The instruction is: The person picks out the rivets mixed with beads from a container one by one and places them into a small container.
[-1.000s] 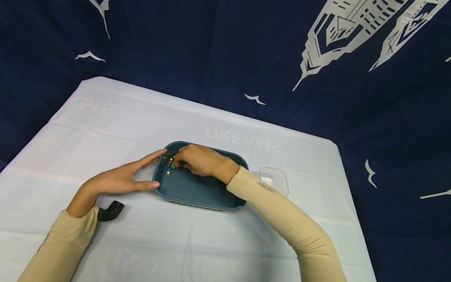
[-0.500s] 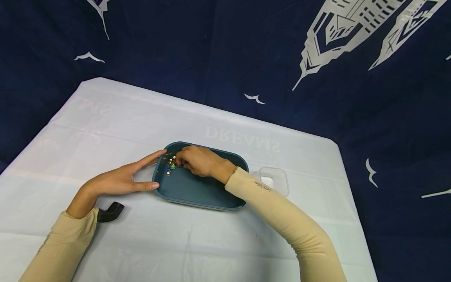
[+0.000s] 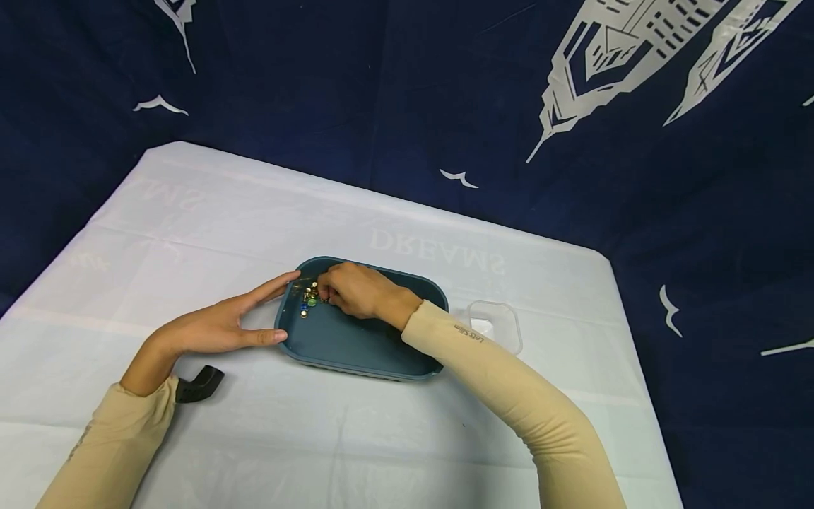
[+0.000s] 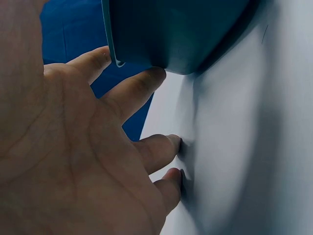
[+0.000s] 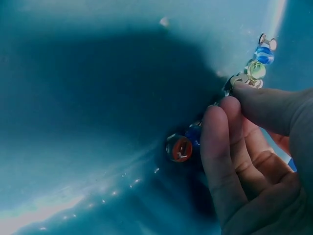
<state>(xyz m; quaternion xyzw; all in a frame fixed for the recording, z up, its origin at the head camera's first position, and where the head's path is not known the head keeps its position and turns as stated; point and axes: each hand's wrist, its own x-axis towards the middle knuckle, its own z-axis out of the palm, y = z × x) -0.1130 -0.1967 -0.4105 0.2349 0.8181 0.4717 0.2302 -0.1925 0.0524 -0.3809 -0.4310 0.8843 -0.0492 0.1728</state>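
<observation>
A dark teal tray (image 3: 362,346) lies on the table. Glass marbles and small shiny metal pieces (image 3: 311,291) are gathered at its left end. My left hand (image 3: 213,326) stands spread at that end, thumb and a fingertip touching the rim; in the left wrist view two fingers meet the tray's outer wall (image 4: 161,34). My right hand (image 3: 359,290) reaches into the tray, fingers curled down among the pieces. In the right wrist view the thumb tip touches a metal piece (image 5: 239,80) beside a green marble (image 5: 256,70). Whether the fingers pinch anything is hidden.
A clear plastic box (image 3: 502,326) with something white in it stands right of the tray, partly behind the right sleeve. A black angled piece (image 3: 200,384) sticks out at the left sleeve cuff. White cloth (image 3: 356,445) covers the table; a dark blue curtain hangs behind.
My right hand has shifted very slightly within the tray, the forearm drawing a little to the left. The left hand keeps its place at the rim.
</observation>
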